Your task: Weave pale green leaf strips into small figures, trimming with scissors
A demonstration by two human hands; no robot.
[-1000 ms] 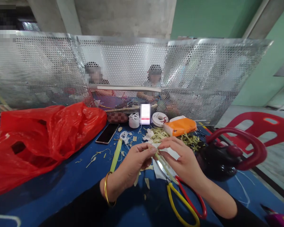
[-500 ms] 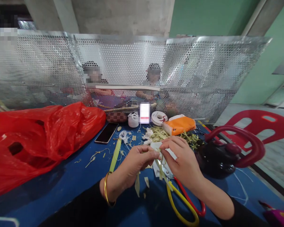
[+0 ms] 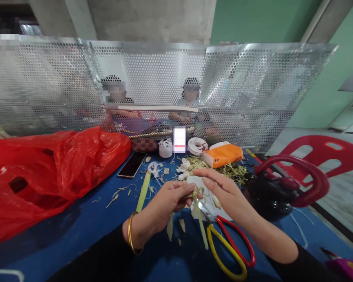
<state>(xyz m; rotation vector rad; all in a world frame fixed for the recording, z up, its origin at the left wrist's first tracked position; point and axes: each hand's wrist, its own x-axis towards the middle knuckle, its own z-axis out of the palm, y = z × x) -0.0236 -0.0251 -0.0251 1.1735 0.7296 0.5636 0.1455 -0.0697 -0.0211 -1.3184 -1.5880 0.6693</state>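
Observation:
My left hand (image 3: 170, 197), a gold bangle at its wrist, pinches a small pale-green piece of folded leaf strip (image 3: 201, 229) between thumb and fingers. One end of the strip hangs down below the fingertips. To the right, my right hand (image 3: 228, 194) is open, fingers stretched out beside the leaf piece; whether it touches the piece is unclear. Scissors (image 3: 211, 216) with one red and one yellow handle lie under the hands, partly on white paper (image 3: 228, 211). A flat green strip (image 3: 144, 192) rests left of my left hand.
A red plastic bag (image 3: 91, 164) covers the left side, near a phone (image 3: 132, 164). Behind are white string (image 3: 165, 149), a ribbon spool (image 3: 197, 146), an orange packet (image 3: 223, 155) and leaf scraps (image 3: 237, 172). A dark kettle (image 3: 267, 197) stands right. Beyond a perforated metal screen (image 3: 159, 70) sit two people.
My right hand has let go of the leaf strip and moved slightly right, its fingers straightening. My left hand keeps its pinch. More of the scissors and the hanging strip end shows.

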